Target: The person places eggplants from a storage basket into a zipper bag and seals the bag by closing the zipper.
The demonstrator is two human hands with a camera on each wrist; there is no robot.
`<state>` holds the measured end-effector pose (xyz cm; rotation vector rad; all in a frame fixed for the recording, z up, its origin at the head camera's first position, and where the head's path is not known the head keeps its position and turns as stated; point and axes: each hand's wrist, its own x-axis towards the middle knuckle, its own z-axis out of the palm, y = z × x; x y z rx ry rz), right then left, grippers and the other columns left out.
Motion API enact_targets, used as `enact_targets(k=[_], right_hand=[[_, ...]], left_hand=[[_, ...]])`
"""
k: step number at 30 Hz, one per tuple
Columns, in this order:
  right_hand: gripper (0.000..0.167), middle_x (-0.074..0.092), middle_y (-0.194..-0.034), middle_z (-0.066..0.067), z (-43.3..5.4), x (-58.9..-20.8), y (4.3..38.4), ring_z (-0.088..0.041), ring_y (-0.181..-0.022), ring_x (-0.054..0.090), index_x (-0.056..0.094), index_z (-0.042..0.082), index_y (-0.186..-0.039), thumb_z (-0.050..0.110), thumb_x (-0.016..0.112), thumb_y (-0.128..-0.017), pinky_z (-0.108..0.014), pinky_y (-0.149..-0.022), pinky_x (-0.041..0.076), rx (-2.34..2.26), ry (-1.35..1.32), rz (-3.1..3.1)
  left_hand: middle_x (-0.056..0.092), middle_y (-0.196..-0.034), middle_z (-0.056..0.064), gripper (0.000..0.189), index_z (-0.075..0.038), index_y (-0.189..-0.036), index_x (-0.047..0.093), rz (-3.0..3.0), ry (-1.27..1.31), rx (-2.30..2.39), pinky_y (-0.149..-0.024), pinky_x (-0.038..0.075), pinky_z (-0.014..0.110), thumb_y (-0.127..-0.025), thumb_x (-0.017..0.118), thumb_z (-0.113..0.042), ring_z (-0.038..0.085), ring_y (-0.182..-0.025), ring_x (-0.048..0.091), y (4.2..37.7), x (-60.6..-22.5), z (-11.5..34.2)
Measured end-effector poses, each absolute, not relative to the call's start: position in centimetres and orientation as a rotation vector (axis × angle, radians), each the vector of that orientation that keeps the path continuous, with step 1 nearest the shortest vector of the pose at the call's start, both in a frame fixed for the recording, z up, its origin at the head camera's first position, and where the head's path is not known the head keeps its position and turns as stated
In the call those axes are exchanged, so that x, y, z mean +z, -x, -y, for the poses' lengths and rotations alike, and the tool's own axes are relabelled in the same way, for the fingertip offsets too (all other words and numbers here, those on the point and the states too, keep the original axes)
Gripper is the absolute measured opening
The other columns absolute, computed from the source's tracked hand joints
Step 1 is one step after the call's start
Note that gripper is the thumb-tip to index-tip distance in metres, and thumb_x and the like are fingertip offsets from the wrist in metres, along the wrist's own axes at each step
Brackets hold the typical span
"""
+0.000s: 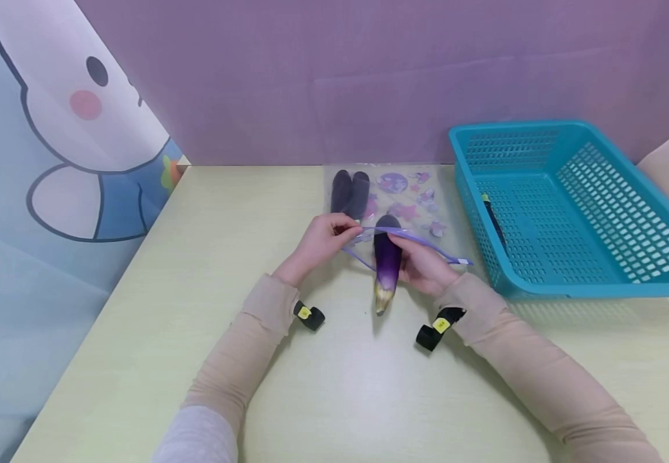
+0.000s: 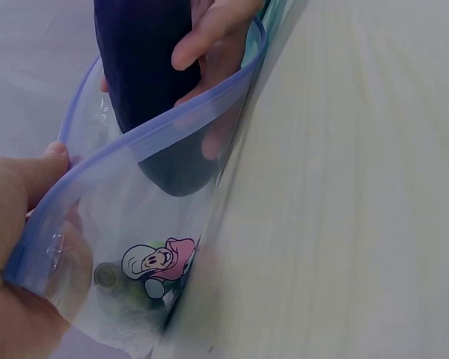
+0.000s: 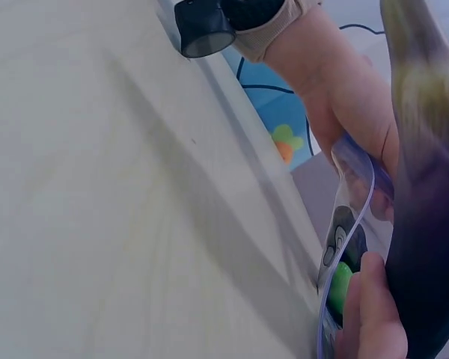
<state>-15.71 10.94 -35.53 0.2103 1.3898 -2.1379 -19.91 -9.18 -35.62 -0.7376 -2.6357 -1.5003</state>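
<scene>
A purple eggplant [image 1: 389, 260] with a pale stem end is in my right hand [image 1: 427, 265], whose fingers and thumb grip its side. Its dark rounded end sits inside the mouth of a clear zip bag [image 2: 165, 138] with a purple-blue rim and printed cartoon figures. My left hand [image 1: 327, 241] pinches the bag's rim on the left side, holding the mouth apart. Inside the bag lie two dark elongated things [image 1: 349, 193], side by side near its far left corner. Through the plastic, a green end [image 2: 127, 280] shows in the left wrist view.
A turquoise perforated basket [image 1: 542, 286] stands to the right of the bag. In it lies a thin black thing [image 1: 493, 218] with a yellow-green tip. A purple cloth [image 1: 311, 83] hangs behind the pale table [image 1: 346, 386], and a cartoon-printed cloth [image 1: 51, 289] hangs on the left.
</scene>
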Motion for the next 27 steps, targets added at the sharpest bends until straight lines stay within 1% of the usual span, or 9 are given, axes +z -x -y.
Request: enact_targets(k=[4,10,11,13,15,18,19,23,27], right_hand=[[0.053,0.047,-0.119,-0.012,-10.9,-35.6,15.9,-0.012,-0.087,0.063,0.023,-0.003,-0.145,0.026,0.038,-0.103,-0.022,-0.076,0.053,-2.143,-0.215,-1.407],[0.057,0.043,-0.124,-0.014,-10.8,-35.7,16.2,-0.013,-0.089,0.062,0.013,-0.004,-0.148,0.024,0.036,-0.103,-0.02,-0.079,0.052,-2.184,-0.217,-1.357],[0.056,0.043,-0.123,-0.013,-10.8,-35.7,16.3,-0.013,-0.089,0.062,0.015,-0.004,-0.147,0.024,0.036,-0.103,-0.02,-0.08,0.052,-2.191,-0.217,-1.35],[0.046,0.048,-0.119,-0.012,-10.9,-35.9,16.5,-0.014,-0.088,0.063,0.028,-0.001,-0.141,0.022,0.036,-0.103,-0.021,-0.079,0.052,-2.203,-0.216,-1.338],[0.033,0.055,-0.111,-0.01,-11.0,-35.9,16.6,-0.015,-0.086,0.064,0.038,0.001,-0.13,0.02,0.037,-0.103,-0.021,-0.078,0.052,-2.214,-0.212,-1.326],[0.015,0.06,-0.101,-0.008,-11.2,-35.8,16.8,-0.016,-0.085,0.065,0.041,0.006,-0.112,0.017,0.037,-0.102,-0.023,-0.077,0.053,-2.227,-0.212,-1.305],[0.015,0.06,-0.098,-0.007,-11.2,-35.8,16.9,-0.017,-0.085,0.065,0.041,0.006,-0.112,0.016,0.037,-0.102,-0.023,-0.077,0.053,-2.229,-0.212,-1.302],[0.016,0.051,-0.107,-0.01,-11.2,-35.6,17.0,-0.017,-0.087,0.062,0.039,0.006,-0.113,0.015,0.036,-0.101,-0.022,-0.079,0.052,-2.226,-0.223,-1.311],[0.015,0.047,-0.114,-0.007,-10.8,-35.6,17.1,-0.014,-0.094,0.056,0.041,0.007,-0.112,0.016,0.037,-0.101,-0.02,-0.08,0.05,-2.208,-0.24,-1.355]], left_hand=[[0.067,-0.082,0.013,0.015,0.003,-0.092,0.071,2.645,0.732,-1.502,-0.061,0.041,0.019,-0.089,0.065,-0.01,0.009,-0.066,0.05,20.0,-35.7,9.2],[0.067,-0.081,0.013,0.015,0.003,-0.092,0.071,2.659,0.711,-1.517,-0.059,0.041,0.018,-0.089,0.065,-0.01,0.008,-0.065,0.049,20.0,-35.7,9.2],[0.067,-0.081,0.013,0.015,0.003,-0.092,0.071,2.66,0.708,-1.52,-0.059,0.041,0.018,-0.089,0.065,-0.01,0.008,-0.065,0.049,20.0,-35.7,9.2],[0.067,-0.082,0.014,0.015,0.003,-0.092,0.071,2.661,0.707,-1.526,-0.059,0.041,0.018,-0.089,0.065,-0.01,0.008,-0.065,0.049,20.0,-35.7,9.2],[0.067,-0.082,0.014,0.015,0.003,-0.092,0.071,2.66,0.706,-1.528,-0.058,0.041,0.018,-0.089,0.065,-0.01,0.008,-0.064,0.049,20.0,-35.7,9.1],[0.067,-0.082,0.014,0.015,0.003,-0.092,0.071,2.656,0.707,-1.531,-0.058,0.041,0.018,-0.089,0.065,-0.01,0.008,-0.064,0.049,20.0,-35.6,9.1],[0.067,-0.082,0.013,0.015,0.003,-0.092,0.071,2.655,0.707,-1.528,-0.058,0.041,0.019,-0.089,0.065,-0.01,0.008,-0.064,0.049,19.9,-35.5,9.0],[0.067,-0.081,0.013,0.015,0.004,-0.092,0.071,2.646,0.709,-1.53,-0.058,0.041,0.018,-0.089,0.065,-0.01,0.008,-0.064,0.049,19.9,-35.6,9.1],[0.067,-0.082,0.014,0.015,0.004,-0.091,0.071,2.635,0.708,-1.532,-0.058,0.041,0.018,-0.089,0.065,-0.009,0.008,-0.064,0.049,20.0,-35.7,9.2]])
